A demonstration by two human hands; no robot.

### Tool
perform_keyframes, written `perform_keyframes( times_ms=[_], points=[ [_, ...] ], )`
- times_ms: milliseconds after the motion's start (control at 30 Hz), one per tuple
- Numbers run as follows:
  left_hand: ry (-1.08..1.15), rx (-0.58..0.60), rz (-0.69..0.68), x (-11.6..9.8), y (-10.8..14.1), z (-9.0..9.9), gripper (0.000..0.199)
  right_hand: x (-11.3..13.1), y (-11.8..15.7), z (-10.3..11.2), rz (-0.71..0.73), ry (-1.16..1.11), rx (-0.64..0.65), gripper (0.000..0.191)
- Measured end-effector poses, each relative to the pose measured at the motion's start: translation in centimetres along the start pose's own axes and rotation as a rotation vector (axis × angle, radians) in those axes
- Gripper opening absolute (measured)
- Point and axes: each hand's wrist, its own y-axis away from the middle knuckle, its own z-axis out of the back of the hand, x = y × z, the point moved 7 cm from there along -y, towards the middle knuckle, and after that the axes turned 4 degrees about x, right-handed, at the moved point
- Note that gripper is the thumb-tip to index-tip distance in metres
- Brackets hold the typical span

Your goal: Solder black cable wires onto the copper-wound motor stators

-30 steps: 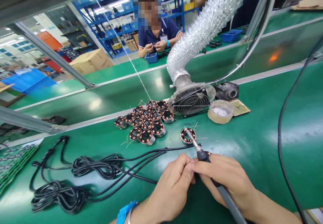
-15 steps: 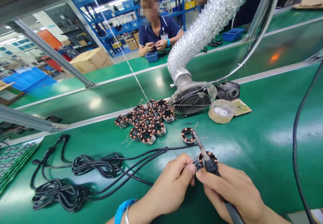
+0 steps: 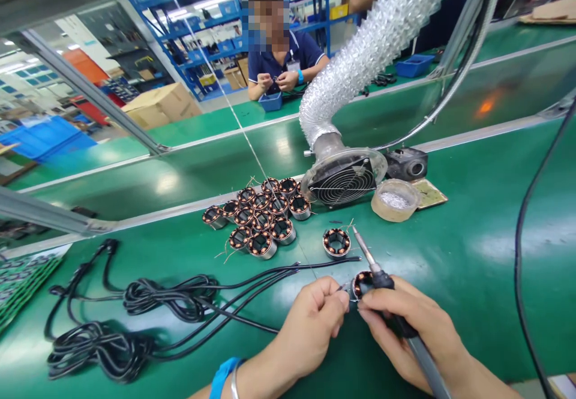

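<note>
My left hand point(image 3: 312, 318) is closed in a pinch beside a motor stator point(image 3: 361, 283) with copper windings. A black cable point(image 3: 256, 322) runs in behind this hand, and a dark end shows at its fingertips against the stator's left side. In my right hand point(image 3: 414, 327) is a soldering iron point(image 3: 366, 252), its bare tip pointing up and left, away from the held stator. The right fingertips are close to that stator and hide part of it. Another stator point(image 3: 336, 242) stands alone on the green bench, just left of the iron's tip.
Several stators point(image 3: 262, 244) stand grouped near the bench's back rail. Coiled black cables point(image 3: 101, 348) lie at left. A fan point(image 3: 344, 183) on a silver duct point(image 3: 335, 87), a round tub point(image 3: 393, 204) and a black holder point(image 3: 407, 164) stand behind. A co-worker point(image 3: 285, 57) sits opposite.
The soldering iron's tip has moved right, off the lone stator's edge. My right hand has shifted slightly right and now covers more of the near stator.
</note>
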Motion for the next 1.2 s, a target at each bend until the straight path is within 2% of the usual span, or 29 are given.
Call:
perform_keyframes(
  times_ms=[167, 333, 533, 667, 767, 900, 1200],
  points=[
    [0.014, -0.09, -0.041, -0.4, -0.2, 0.2, 0.043, -1.2, -0.6, -0.3, -0.108, 0.034, -0.12, 0.02],
    [0.001, -0.129, -0.051, 0.0, -0.3, 0.5, 0.043, -1.1, -0.4, -0.1, -0.091, 0.035, -0.079, 0.022],
    [-0.029, -0.143, -0.082, 0.2, -0.3, 0.8, 0.04, 1.0, -0.1, 2.9, -0.08, 0.079, -0.08, 0.037],
    [-0.022, -0.137, -0.084, 0.3, -0.4, 0.8, 0.038, 3.0, -1.1, 4.6, -0.064, 0.135, 0.013, 0.029],
    [-0.026, -0.134, -0.084, 0.2, -0.4, 0.7, 0.037, 3.5, -1.6, 5.2, -0.113, 0.182, -0.018, 0.021],
    [-0.034, -0.136, -0.089, 0.2, -0.2, 0.7, 0.037, 3.4, -1.7, 5.0, -0.164, 0.205, -0.084, 0.016],
    [-0.066, -0.133, -0.117, 0.4, -0.3, 0.7, 0.035, 3.5, -1.0, 4.4, -0.118, 0.199, -0.044, 0.018]
  ],
)
